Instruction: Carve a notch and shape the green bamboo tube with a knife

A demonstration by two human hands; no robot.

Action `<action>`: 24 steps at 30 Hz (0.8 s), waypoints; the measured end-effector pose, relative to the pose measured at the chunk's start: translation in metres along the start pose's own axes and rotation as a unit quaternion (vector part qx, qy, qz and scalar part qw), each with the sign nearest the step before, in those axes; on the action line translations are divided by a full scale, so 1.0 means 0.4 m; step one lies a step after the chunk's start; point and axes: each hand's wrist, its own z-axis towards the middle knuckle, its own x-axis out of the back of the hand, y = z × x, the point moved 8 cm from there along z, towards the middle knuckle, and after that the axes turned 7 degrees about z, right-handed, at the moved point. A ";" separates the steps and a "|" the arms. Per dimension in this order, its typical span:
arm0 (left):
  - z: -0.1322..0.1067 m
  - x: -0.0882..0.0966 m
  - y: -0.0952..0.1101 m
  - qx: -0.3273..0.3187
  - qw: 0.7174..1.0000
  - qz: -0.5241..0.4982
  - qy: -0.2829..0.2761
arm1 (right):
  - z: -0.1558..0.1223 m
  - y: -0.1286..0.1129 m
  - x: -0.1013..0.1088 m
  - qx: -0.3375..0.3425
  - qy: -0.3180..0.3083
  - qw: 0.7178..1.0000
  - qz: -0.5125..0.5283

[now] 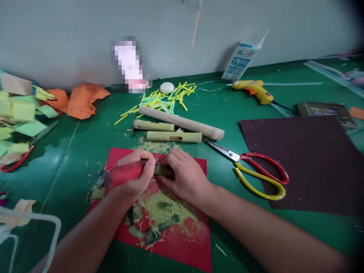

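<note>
My left hand [138, 170] is wrapped round the thick red handle [122, 175] of a tool whose working end is hidden by my fingers. My right hand [184, 172] grips a greenish-brown bamboo piece [163, 170] that meets the tool between both hands. Below them lies a red sheet [196, 246], strewn with pale shavings [159, 206] and dark bamboo scraps [152, 236]. Just beyond are two cut bamboo tubes, the nearer tube [165, 136] with a notch and the farther tube [155, 125] behind it. A long wooden stick [182, 122] rests past these.
Red-and-yellow-handled scissors [236, 156] lie right of the sheet, beside a dark brown board [301, 163]. A yellow glue gun [256, 90], a carton [241, 60] and cut straws [159, 101] are farther back. Folded paper [24, 110] is piled at left.
</note>
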 end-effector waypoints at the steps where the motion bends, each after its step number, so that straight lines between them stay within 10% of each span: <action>1: 0.000 0.001 0.004 -0.004 1.000 0.003 -0.001 | 0.000 0.000 0.000 0.001 0.000 1.000 0.000; 24: 0.030 -0.073 0.053 -0.032 0.990 0.052 -0.127 | 0.009 -0.001 0.012 0.024 0.013 0.999 0.029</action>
